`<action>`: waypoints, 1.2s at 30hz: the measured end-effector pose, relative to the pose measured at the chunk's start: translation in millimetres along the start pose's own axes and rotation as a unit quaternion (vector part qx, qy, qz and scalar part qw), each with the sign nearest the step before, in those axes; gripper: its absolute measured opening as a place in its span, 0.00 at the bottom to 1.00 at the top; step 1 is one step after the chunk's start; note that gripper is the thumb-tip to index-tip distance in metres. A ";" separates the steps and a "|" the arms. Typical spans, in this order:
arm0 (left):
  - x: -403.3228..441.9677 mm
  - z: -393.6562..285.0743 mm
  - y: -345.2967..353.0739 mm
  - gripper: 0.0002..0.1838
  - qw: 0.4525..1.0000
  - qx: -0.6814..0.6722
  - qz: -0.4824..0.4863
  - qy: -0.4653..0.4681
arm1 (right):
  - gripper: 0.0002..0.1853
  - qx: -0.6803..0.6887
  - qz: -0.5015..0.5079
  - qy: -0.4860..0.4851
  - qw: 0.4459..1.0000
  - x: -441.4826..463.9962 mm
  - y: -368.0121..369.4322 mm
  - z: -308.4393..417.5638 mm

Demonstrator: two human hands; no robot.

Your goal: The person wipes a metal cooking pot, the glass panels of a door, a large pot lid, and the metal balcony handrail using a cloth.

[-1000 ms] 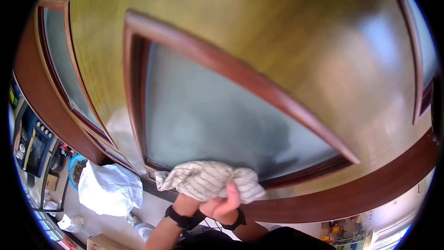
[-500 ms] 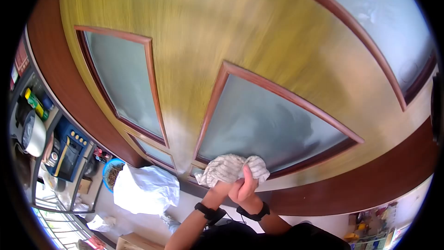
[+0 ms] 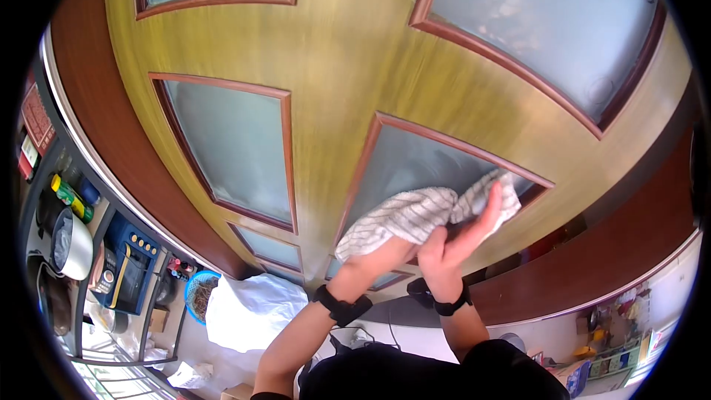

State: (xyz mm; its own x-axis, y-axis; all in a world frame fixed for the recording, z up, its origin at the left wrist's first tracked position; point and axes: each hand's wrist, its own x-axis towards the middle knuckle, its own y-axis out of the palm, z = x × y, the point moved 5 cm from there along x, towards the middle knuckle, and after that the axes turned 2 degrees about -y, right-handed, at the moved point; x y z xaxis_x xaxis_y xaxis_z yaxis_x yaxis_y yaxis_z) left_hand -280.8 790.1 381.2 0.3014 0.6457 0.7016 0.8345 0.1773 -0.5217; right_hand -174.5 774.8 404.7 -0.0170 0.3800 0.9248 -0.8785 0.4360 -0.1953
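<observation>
A striped, light-coloured cloth (image 3: 404,211) lies bunched against the lower frosted glass panel (image 3: 422,155) of a yellowish wooden door (image 3: 333,52). My left hand (image 3: 389,253) is pressed into the cloth, which hides most of its fingers. My right hand (image 3: 448,248) holds the cloth's right end near the red-brown moulding, with one digit stretched upward along it. The two hands are close together, and both wrists wear black bands. Faint streaks show on the glass above the cloth.
Left of the door, a shelf holds a pot (image 3: 72,244) and a blue oven (image 3: 133,270). A blue basket (image 3: 196,296) and a white plastic bag (image 3: 255,311) sit on the floor. A dark gap (image 3: 541,244) shows beside the door's right edge.
Both hands have moved up and right across the glass with the cloth, which is more spread out. The view has shifted, and a dark gap now shows along the door's right edge.
</observation>
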 end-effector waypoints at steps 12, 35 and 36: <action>-49.5 29.9 1.4 0.17 0.965 -0.060 -0.169 -0.190 | 0.43 0.009 0.169 -0.080 0.982 32.3 60.3 60.8; -40.0 13.2 34.0 0.21 0.994 -0.036 -0.017 -0.099 | 0.50 -0.038 0.001 0.170 0.985 -52.7 6.4 -15.7; -49.9 13.3 35.2 0.22 0.994 -0.022 0.002 -0.106 | 0.50 -0.038 0.011 0.188 0.981 -73.4 8.4 -22.8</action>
State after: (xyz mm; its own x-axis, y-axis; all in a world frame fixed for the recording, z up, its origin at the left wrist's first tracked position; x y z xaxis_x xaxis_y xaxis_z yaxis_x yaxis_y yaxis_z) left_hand -272.6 774.0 321.3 0.2044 0.7892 0.5791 0.8548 0.1444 -0.4985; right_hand -169.8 769.1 327.7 0.1548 0.6578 0.7371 -0.8419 0.4782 -0.2499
